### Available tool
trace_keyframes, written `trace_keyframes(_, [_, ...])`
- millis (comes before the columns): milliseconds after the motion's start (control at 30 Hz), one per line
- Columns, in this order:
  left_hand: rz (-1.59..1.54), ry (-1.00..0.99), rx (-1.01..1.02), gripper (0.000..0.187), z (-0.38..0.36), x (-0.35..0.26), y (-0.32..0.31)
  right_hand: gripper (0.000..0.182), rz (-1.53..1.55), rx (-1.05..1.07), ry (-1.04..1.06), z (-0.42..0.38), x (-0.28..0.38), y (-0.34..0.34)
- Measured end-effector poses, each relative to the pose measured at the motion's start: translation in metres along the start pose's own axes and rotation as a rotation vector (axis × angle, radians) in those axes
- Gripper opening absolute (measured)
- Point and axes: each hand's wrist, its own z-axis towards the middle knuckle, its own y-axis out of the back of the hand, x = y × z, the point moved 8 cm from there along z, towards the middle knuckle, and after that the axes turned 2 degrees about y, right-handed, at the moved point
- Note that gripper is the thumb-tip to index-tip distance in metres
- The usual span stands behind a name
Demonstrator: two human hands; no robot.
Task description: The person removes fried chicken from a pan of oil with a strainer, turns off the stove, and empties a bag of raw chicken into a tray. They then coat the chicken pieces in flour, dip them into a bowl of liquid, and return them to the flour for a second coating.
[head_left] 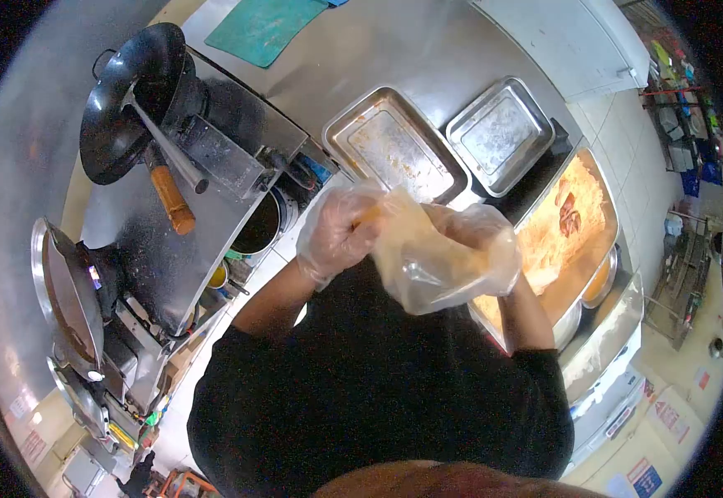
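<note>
My left hand (335, 231), in a clear plastic glove, is closed on one side of a translucent plastic bag (419, 261). The bag hangs crumpled in front of my chest and has a yellowish tint; what it contains, if anything, I cannot make out. On its other side my right hand (479, 232), gloved in clear plastic as well, has its fingers curled against the bag, partly hidden by the plastic. Just past my right forearm lies a large tray (614, 199) of orange powdery coating (556, 241), with a few reddish-brown pieces (569, 216) on top.
Two metal trays, one stained (390, 145) and one cleaner (502, 137), rest on the steel counter ahead. A green cloth (266, 29) lies at the back. Leftward are a black wok (112, 124), a wooden-handled tool (170, 199) and a dark pot (258, 228).
</note>
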Motion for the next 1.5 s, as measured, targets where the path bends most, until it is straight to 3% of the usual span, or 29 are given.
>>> trace_keyframes(33, [0.127, -0.027, 0.052, 0.042, 0.001, -0.008, -0.001, 0.045, 0.120, -0.012, 0.020, -0.001, 0.001, -0.002])
trace_keyframes(200, [0.023, -0.067, 0.025, 0.032, -0.006, -0.011, 0.001, 0.047, 0.379, -0.015, -0.044, -0.008, 0.030, 0.003])
trace_keyframes(267, [0.258, -0.106, -0.029, 0.029, -0.009, -0.017, 0.008, 0.046, -0.349, 0.039, 0.148, -0.005, 0.071, 0.006])
trace_keyframes(300, [0.254, -0.103, -0.027, 0.029, -0.012, -0.013, 0.006, 0.046, -0.347, 0.038, 0.143, -0.008, 0.065, 0.008])
trace_keyframes(367, [0.140, 0.011, 0.003, 0.033, -0.020, 0.007, 0.000, 0.040, 0.204, -0.038, -0.276, -0.019, 0.011, 0.011])
trace_keyframes(400, [0.196, 0.096, -0.025, 0.032, -0.020, 0.011, 0.000, 0.033, 0.435, -0.183, -0.300, -0.020, 0.004, 0.007])
trace_keyframes(433, [0.198, 0.088, -0.023, 0.032, -0.012, 0.011, -0.001, 0.033, 0.433, -0.186, -0.292, -0.020, -0.014, 0.012])
trace_keyframes(500, [-0.092, 0.239, -0.135, 0.031, 0.001, 0.028, 0.000, 0.029, -0.443, -0.128, 0.024, -0.025, -0.014, 0.027])
trace_keyframes(533, [-0.203, 0.185, -0.116, 0.035, -0.008, 0.055, 0.001, 0.028, -0.174, -0.106, -0.002, -0.020, -0.016, 0.022])
trace_keyframes(567, [-0.203, 0.191, -0.105, 0.035, -0.014, 0.085, 0.000, 0.037, -0.178, 0.057, -0.502, 0.018, 0.051, -0.001])
trace_keyframes(600, [-0.500, 0.204, -0.055, 0.047, -0.018, 0.115, -0.006, 0.037, -0.168, 0.052, -0.504, 0.024, 0.040, 0.003])
trace_keyframes(633, [-0.797, 0.217, -0.005, 0.075, -0.019, 0.128, -0.010, 0.045, -0.211, 0.108, -0.375, 0.035, 0.029, 0.001])
trace_keyframes(667, [-0.797, 0.226, 0.003, 0.075, -0.008, 0.116, -0.007, 0.054, -0.254, 0.163, -0.246, 0.043, 0.015, -0.001])
trace_keyframes(700, [-1.014, 0.460, 0.031, 0.082, 0.006, 0.103, -0.015, 0.063, -0.299, 0.217, -0.118, 0.049, 0.006, 0.000])
trace_keyframes(733, [-1.226, 0.703, 0.060, 0.091, 0.006, 0.098, -0.028, 0.054, -0.517, 0.064, 0.192, 0.054, 0.013, 0.025])
trace_keyframes(767, [-1.132, 0.402, -0.024, 0.100, -0.030, 0.137, -0.025, 0.047, -0.735, -0.092, 0.503, 0.044, 0.027, 0.041])
trace_keyframes(800, [-1.249, 0.434, 0.077, 0.095, -0.044, 0.165, -0.036, 0.087, -0.937, -0.196, 0.615, 0.064, 0.075, 0.024])
trace_keyframes(833, [-1.361, 0.461, 0.182, 0.091, -0.045, 0.179, -0.043, 0.078, -0.910, -0.229, 0.706, 0.075, 0.094, 0.032])
trace_keyframes(900, [-1.215, 0.532, 0.153, 0.086, -0.036, 0.175, -0.047, 0.078, -0.247, -0.309, -0.274, 0.108, 0.068, 0.056])
trace_keyframes(967, [-1.062, 0.591, 0.111, 0.082, -0.031, 0.170, -0.046, 0.078, -0.127, -0.236, -0.206, 0.118, 0.008, 0.070])
trace_keyframes(1033, [-1.347, 0.675, 0.117, 0.072, -0.034, 0.164, -0.053, 0.078, -0.003, -0.161, -0.143, 0.109, -0.036, 0.063])
trace_keyframes(1100, [-1.329, 0.711, 0.026, 0.069, -0.042, 0.182, -0.061, 0.080, 0.473, -0.074, -0.412, 0.079, -0.075, 0.031])
trace_keyframes(1133, [-1.305, 0.753, -0.062, 0.065, -0.048, 0.192, -0.062, 0.080, 0.439, -0.120, -0.369, 0.071, -0.086, 0.023])
trace_keyframes(1200, [-1.274, 0.826, -0.026, 0.062, -0.045, 0.189, -0.065, 0.086, 0.255, -0.194, -0.273, 0.064, -0.104, 0.021])
trace_keyframes(1233, [-1.237, 0.902, 0.009, 0.058, -0.048, 0.189, -0.069, 0.086, 0.260, -0.194, -0.278, 0.059, -0.111, 0.020])
trace_keyframes(1333, [-1.005, 1.037, 0.011, 0.055, -0.056, 0.203, -0.072, 0.081, -0.212, -0.328, -0.379, 0.049, -0.116, 0.032])
trace_keyframes(1367, [-1.002, 1.037, 0.014, 0.055, -0.059, 0.212, -0.079, 0.081, -0.210, -0.331, -0.377, 0.052, -0.124, 0.032])
trace_keyframes(1433, [-0.738, 0.775, -0.154, 0.053, -0.058, 0.231, -0.073, 0.072, -0.376, -0.343, -0.462, 0.057, -0.138, 0.031])
trace_keyframes(1500, [-0.598, 0.702, -0.181, 0.052, -0.058, 0.232, -0.067, 0.074, -0.438, -0.355, -0.467, 0.057, -0.102, 0.027])
